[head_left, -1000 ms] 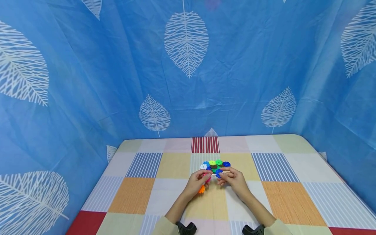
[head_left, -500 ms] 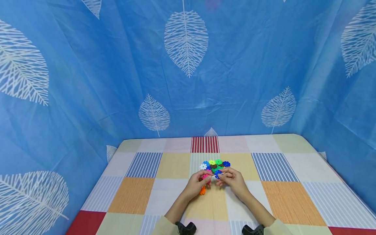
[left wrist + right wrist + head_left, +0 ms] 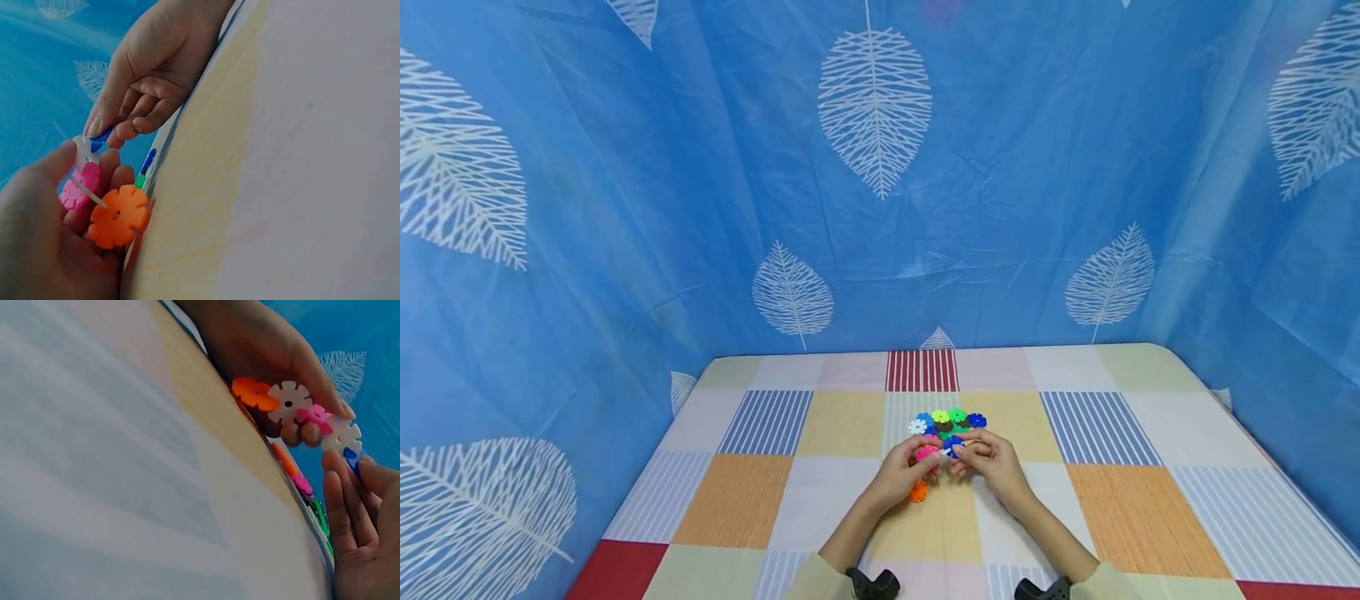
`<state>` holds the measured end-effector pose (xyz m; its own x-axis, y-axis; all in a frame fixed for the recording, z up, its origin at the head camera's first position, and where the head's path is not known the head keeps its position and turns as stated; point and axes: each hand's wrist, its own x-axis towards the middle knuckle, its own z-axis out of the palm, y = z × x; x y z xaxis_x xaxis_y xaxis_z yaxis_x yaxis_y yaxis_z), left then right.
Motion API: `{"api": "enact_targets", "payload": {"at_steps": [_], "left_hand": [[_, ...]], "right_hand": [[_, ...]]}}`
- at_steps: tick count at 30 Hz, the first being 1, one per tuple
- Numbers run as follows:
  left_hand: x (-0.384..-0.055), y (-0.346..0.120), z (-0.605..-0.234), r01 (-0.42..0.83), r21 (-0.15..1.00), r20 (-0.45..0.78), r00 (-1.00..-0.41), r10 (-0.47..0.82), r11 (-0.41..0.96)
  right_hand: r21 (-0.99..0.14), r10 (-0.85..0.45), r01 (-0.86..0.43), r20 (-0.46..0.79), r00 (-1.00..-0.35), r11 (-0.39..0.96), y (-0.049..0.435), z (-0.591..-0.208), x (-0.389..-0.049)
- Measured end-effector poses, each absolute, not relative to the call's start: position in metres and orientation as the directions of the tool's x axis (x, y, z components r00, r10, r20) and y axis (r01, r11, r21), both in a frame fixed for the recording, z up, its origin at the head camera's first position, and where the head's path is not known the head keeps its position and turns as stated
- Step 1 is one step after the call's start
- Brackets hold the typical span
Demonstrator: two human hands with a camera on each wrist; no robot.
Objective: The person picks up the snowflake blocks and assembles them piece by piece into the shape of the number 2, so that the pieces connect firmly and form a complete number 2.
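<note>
My left hand [image 3: 898, 475] holds a short chain of notched flower-shaped plastic discs. Seen from the right wrist, the chain runs from an orange disc [image 3: 255, 394] through a white disc [image 3: 289, 403] and a pink disc [image 3: 316, 419] to a second white disc [image 3: 342, 434], whose edge the left thumb and fingers pinch. My right hand [image 3: 1000, 471] pinches a blue disc [image 3: 352, 458] between thumb and fingers. The blue disc meets the end white disc at its rim; how deep the notches engage is hidden by fingertips.
Just beyond the hands, several more flower discs lie grouped on the patchwork tablecloth [image 3: 835, 533]: a white disc [image 3: 917, 427], a yellow-green disc [image 3: 941, 416], a green disc [image 3: 957, 414] and a dark blue disc [image 3: 976, 420]. A blue leaf-print curtain [image 3: 1000, 167] surrounds the table.
The blue disc has tilted and shifted slightly left, towards the left hand. The pink disc shows more, and the orange end of the chain has swung a little lower. Both forearms stay nearly in place.
</note>
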<state>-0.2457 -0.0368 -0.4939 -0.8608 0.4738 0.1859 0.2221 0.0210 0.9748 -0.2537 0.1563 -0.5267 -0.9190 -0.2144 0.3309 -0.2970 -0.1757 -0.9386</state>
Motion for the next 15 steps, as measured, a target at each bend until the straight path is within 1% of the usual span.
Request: {"api": "enact_targets", "payload": {"at_steps": [5,10,12,15], "left_hand": [[-0.245,-0.037,-0.49,0.207,0.977,0.161,-0.876,0.455,0.052],[-0.246,-0.036,-0.49,0.197,0.98,0.169,-0.873,0.458,0.016],[-0.247,-0.037,-0.491,0.19,0.982,0.172,-0.868,0.465,-0.007],[-0.248,-0.037,-0.493,0.193,0.981,0.182,-0.859,0.478,-0.026]], "right_hand": [[-0.927,-0.174,-0.354,0.372,-0.912,-0.124,0.151,-0.526,-0.253],[-0.91,-0.205,-0.411,0.413,-0.888,-0.054,0.149,-0.517,-0.248],[-0.911,-0.215,-0.413,0.405,-0.889,-0.008,0.149,-0.51,-0.244],[-0.903,-0.194,-0.417,0.394,-0.898,0.099,0.149,-0.502,-0.24]]}}
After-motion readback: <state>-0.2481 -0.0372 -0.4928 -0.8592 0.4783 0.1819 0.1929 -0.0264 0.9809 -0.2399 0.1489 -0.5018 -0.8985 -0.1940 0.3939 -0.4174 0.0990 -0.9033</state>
